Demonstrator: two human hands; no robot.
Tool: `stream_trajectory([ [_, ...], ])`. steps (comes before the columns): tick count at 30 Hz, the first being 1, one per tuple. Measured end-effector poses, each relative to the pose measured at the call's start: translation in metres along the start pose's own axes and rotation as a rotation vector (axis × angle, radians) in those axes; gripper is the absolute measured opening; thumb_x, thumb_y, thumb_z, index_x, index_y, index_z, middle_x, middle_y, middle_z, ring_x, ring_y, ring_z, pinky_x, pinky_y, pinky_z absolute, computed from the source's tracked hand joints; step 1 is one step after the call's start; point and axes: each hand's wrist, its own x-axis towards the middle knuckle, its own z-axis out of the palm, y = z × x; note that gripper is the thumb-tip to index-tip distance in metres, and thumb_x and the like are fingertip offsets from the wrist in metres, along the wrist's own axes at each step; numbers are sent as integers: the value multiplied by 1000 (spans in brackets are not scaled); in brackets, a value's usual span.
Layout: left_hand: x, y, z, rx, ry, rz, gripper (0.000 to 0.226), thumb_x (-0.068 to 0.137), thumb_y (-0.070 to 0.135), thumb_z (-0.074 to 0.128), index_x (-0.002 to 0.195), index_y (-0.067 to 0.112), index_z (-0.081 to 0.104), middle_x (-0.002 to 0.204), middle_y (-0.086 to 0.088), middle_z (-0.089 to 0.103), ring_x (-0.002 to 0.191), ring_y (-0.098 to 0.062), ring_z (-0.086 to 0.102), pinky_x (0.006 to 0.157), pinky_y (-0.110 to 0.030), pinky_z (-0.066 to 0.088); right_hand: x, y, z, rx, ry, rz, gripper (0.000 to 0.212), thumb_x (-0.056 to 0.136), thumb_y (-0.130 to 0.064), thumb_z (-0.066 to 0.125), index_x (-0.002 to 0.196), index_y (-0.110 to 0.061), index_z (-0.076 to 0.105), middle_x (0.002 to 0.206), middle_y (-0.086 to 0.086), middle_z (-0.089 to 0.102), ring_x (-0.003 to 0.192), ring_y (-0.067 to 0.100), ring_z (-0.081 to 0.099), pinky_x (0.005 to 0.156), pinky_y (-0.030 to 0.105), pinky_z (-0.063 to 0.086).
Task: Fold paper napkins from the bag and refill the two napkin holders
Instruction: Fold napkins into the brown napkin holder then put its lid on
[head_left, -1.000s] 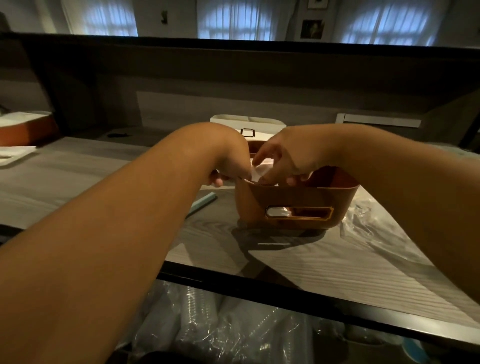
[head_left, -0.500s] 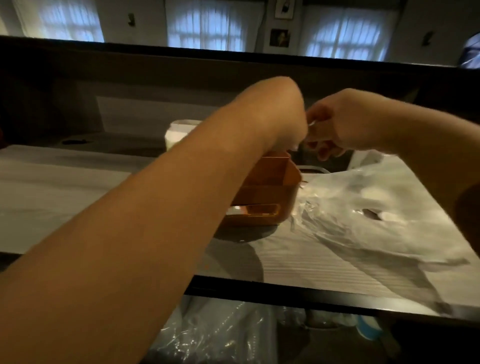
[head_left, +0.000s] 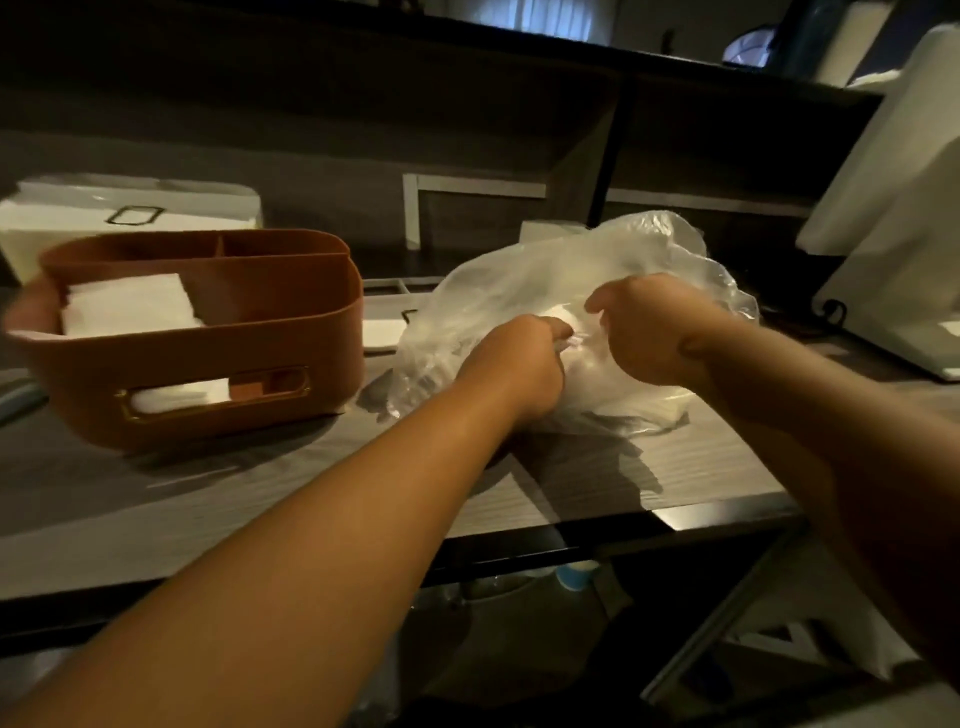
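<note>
A brown napkin holder stands on the wooden table at the left, with folded white napkins in its near compartment. Behind it stands a white holder. To the right lies a clear plastic bag with white napkins inside. My left hand grips the bag's plastic at its opening, fingers curled. Just to its right, my right hand pinches the plastic with fingers bent. Both hands are at the bag, apart from the brown holder.
A large white paper bag leans at the right edge of the table. A dark raised shelf runs along the back. The table's black front edge has plastic-wrapped cups and a blue cup beneath it.
Both hands left the brown holder and moved right to the plastic bag, which they now grip. The view has turned right and down.
</note>
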Motion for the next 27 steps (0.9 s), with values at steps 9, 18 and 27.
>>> stream_trajectory([
  [9,25,-22,5,13,-15,-32,95,92,29,68,161,26,3,168,0,4,152,-27,17,123,-43,21,51,-19,21,-206,-7,-41,27,90,-25,65,113,-13,69,96,5,65,82,20,59,72,30,46],
  [18,31,-25,1,-10,-65,-88,107,85,30,76,161,27,1,168,-1,6,151,-30,20,120,-44,24,75,-39,26,-373,-201,-65,28,85,-27,74,104,-9,62,85,2,57,84,24,61,73,36,44],
  [27,32,-26,-4,-43,6,-133,87,87,37,74,156,28,21,160,-2,16,138,-35,37,113,-47,36,50,-37,16,-224,48,-118,22,92,-22,66,113,-16,62,79,-4,51,77,15,52,68,28,41],
])
